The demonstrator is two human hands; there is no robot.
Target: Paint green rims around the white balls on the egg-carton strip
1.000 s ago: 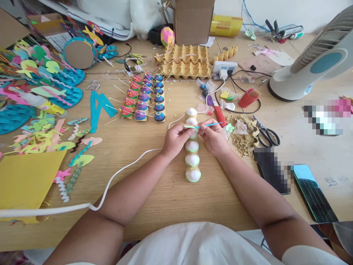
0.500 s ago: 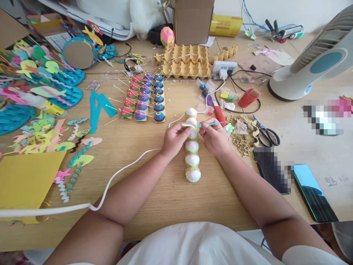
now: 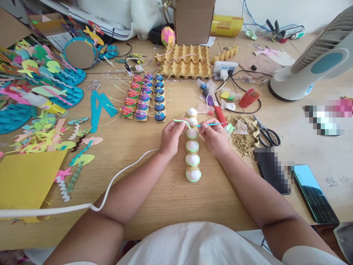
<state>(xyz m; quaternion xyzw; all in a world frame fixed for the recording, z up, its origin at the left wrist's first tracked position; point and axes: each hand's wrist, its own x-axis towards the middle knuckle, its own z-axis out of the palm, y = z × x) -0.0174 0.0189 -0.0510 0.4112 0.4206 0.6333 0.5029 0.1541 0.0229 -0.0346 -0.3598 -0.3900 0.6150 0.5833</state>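
A strip of egg-carton cups (image 3: 192, 160) lies lengthwise in front of me, its domes topped in white. Light green edging runs round the nearer domes. My left hand (image 3: 171, 137), left of the strip, pinches a thin light green clay strand (image 3: 180, 121); the strand's right end curves down to the third dome from the far end. On the other side, my right hand (image 3: 213, 135) holds a thin blue stick-like tool (image 3: 211, 124) between thumb and fingers. The tool's tip points left, close to that same dome; whether it touches I cannot tell.
Painted egg-carton rows (image 3: 143, 96) with pins stand behind to the left. Scissors (image 3: 267, 132), a red cup (image 3: 249, 98) and a phone (image 3: 313, 192) lie to the right, near a white fan (image 3: 311, 66). A white cable (image 3: 121, 171) passes by my left forearm.
My left hand has shifted slightly left and away from the strip, and more of the green strand shows. My right hand with the blue tool stays nearly in place.
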